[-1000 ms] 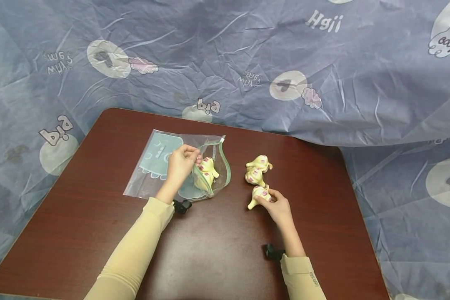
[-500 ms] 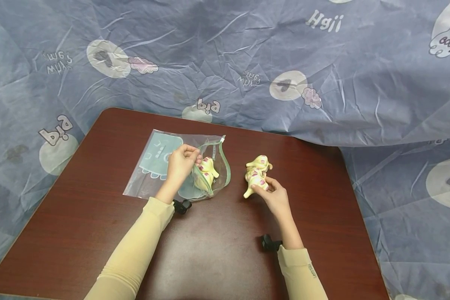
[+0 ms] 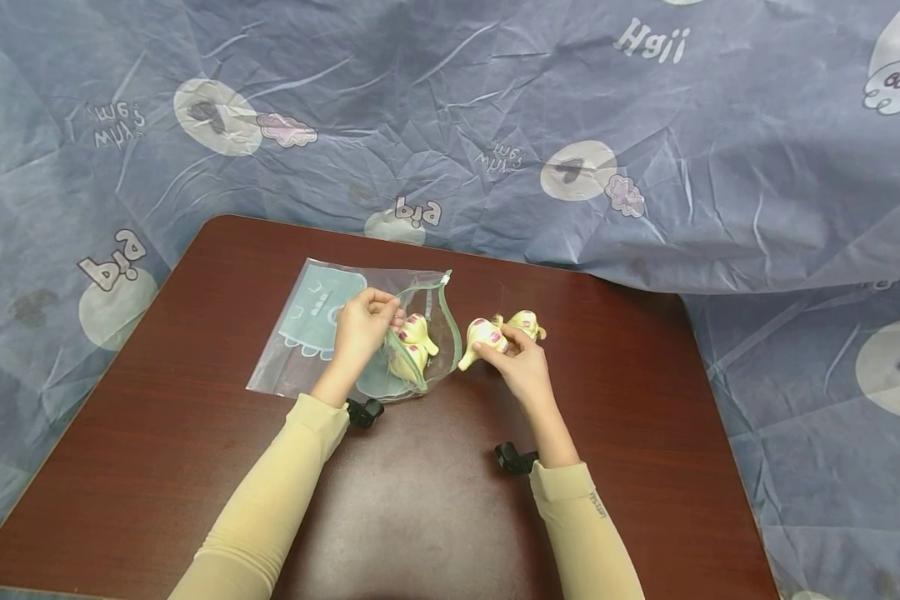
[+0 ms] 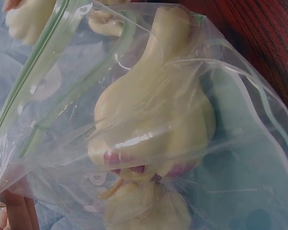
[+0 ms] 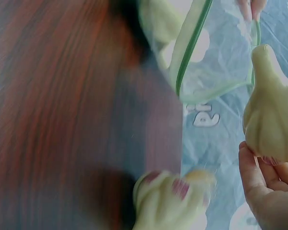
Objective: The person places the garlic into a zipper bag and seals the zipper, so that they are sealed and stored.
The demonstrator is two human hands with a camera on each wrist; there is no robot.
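Observation:
My left hand (image 3: 363, 329) pinches the upper edge of a clear zip bag (image 3: 281, 371) with a green seal, and its mouth gapes to the right. Two garlic bulbs lie inside; one of them (image 4: 153, 115) fills the left wrist view with its stem up, the other bulb (image 4: 146, 208) below it. My right hand (image 3: 525, 362) holds another garlic bulb (image 3: 485, 335) by its root end, stem pointing left, close beside the bag's mouth. Behind the right hand a further garlic bulb (image 3: 526, 323) sits on the table, partly hidden by the fingers.
The brown wooden table (image 3: 412, 500) has rounded corners. A blue-grey printed cloth (image 3: 450, 125) hangs behind it and surrounds its sides. Small black cameras sit at the left wrist (image 3: 363, 412) and the right wrist (image 3: 513, 458).
My right hand has lifted the garlic bulb and carried it up and left, from beside the other loose bulbs to the bag's mouth. My left hand and the bag have stayed put.

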